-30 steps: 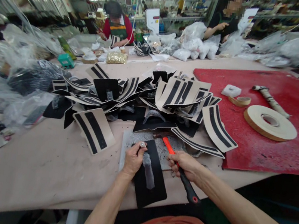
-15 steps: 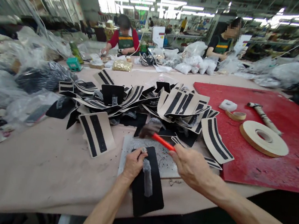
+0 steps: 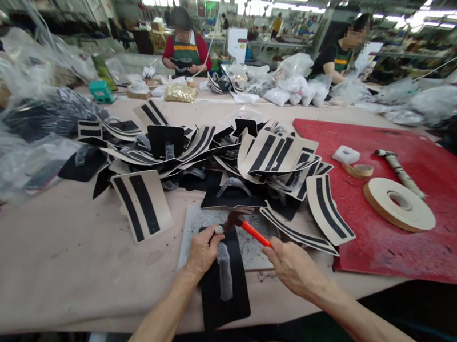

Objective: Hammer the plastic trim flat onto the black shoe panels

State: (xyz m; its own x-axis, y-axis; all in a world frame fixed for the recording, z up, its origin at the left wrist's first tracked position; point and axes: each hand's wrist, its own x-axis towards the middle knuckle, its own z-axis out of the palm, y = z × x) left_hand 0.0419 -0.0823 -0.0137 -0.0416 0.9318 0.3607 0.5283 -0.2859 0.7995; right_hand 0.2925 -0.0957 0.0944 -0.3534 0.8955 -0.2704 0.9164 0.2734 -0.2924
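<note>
Black panel (image 3: 240,291) lying slanted in front of the wearer, far end on the pale grey slab (image 3: 192,229), near end reaching toward the front edge of the beige table (image 3: 66,266). On the panel, a lengthwise strip of cloudy clear film (image 3: 224,277). At the panel's far end, left hand (image 3: 202,253) closed around a small metal tool (image 3: 218,229), only the round top showing above thumb and fingers; lower end hidden by the hand. Just beside that top, the dark head of a hammer (image 3: 255,233); impossible to tell whether touching. Farther along the red handle, right hand (image 3: 291,265) wrapped tightly around the grip. Beyond the slab, a wide heap of striped panels (image 3: 275,149), beige with black bands, some turned black side up, overlapping and curling. To the right, a red board (image 3: 454,247) bearing a large tape roll (image 3: 420,208), a smaller roll (image 3: 357,170), a white lump (image 3: 346,154) and a second hammer (image 3: 404,174) with a wrapped handle. To the left, crumpled plastic bags (image 3: 43,159) and a teal box (image 3: 101,91). Across the table, a co-worker (image 3: 185,51) in red sleeves and green apron, near white bags (image 3: 296,83).
</note>
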